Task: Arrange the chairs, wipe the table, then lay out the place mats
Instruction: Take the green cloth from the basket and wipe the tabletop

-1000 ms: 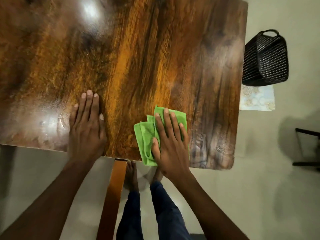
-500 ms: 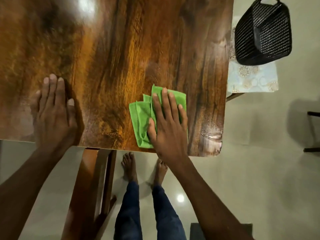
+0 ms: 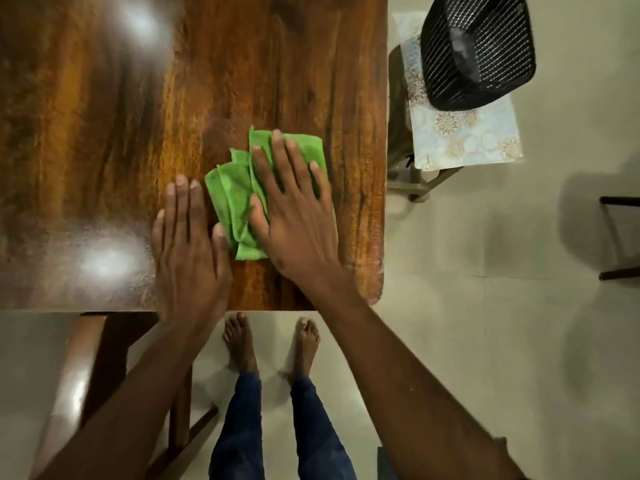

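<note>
right hand (image 3: 294, 216) flat, fingers spread, pressing the green cloth (image 3: 239, 199) onto the table (image 3: 104, 116) near its right near corner. left hand (image 3: 188, 244) also flat, fingers straight and together, palm on the wood just beside the cloth; thumb touches the cloth's edge, holds nothing. cloth is bunched and folded, part under the right palm, part sticking out to the left.

status, as a judgement: mid wipe step. tabletop is bare and glossy with glare patches, can't tell how much of it is already wiped. one chair (image 3: 86, 375) sits tucked under the near edge on the left, so chair arranging looks at least partly done. place mats (image 3: 464, 140) not laid out: patterned stack sits on a seat beside the table's right edge, black mesh basket (image 3: 478, 53) on top of it. left: finish wiping, then mats.
</note>
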Tool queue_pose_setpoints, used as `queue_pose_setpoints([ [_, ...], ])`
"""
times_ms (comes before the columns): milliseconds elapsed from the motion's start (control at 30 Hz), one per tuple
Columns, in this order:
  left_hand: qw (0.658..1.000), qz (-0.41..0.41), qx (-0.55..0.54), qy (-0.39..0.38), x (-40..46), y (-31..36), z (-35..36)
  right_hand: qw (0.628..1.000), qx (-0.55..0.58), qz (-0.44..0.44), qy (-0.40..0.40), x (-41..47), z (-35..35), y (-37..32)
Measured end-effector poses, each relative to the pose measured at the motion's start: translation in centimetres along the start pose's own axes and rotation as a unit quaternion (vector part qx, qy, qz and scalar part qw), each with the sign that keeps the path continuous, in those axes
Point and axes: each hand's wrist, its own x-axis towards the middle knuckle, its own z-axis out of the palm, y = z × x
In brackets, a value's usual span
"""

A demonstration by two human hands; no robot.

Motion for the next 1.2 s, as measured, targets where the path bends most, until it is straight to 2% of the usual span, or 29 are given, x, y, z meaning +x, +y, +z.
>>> queue_pose_setpoints([
  [233,1.000,-0.015,0.003,-0.001,0.0,0.2,0.3,0.998,0.008,0.050,-0.042,-9.5,-0.7,3.4],
  [400,1.000,-0.013,0.012,-0.005,0.3,1.0,-0.3,0.996,0.023,0.052,-0.063,-9.3,-2.1,3.5],
  [500,1.000,-0.021,0.013,-0.013,0.3,1.2,-0.6,0.991,0.091,0.049,-0.085,-9.4,-3.7,3.8],
  [567,0.999,-0.025,0.012,-0.030,0.2,1.4,-1.0,0.985,0.126,0.092,-0.076,-10.1,-5.4,4.2],
  [667,0.996,-0.051,0.017,-0.067,0.8,2.4,-2.2,0.967,0.142,0.206,-0.044,-11.7,-7.5,4.2],
  [733,0.993,-0.076,0.002,-0.093,0.8,4.8,-3.5,0.948,0.164,0.269,-0.041,-12.7,-8.3,3.8],
  [833,0.989,-0.098,-0.051,-0.096,-2.3,10.3,-4.8,0.926,0.215,0.305,-0.061,-12.6,-8.8,3.1],
  [900,0.971,-0.176,-0.129,-0.097,-4.6,12.8,-4.7,0.897,0.257,0.351,-0.073,-11.3,-9.2,3.3],
  [1000,0.923,-0.303,-0.222,-0.090,-5.3,14.1,-3.9,0.871,0.271,0.391,-0.125,-9.4,-8.8,4.1],
  [1100,0.858,-0.374,-0.321,-0.146,-4.3,14.4,-4.5,0.880,0.282,0.352,-0.147,-9.0,-9.5,4.1],
  [1200,0.787,-0.434,-0.387,-0.207,-2.3,15.1,-6.1,0.888,0.313,0.322,-0.097,-10.3,-9.4,3.8],
])
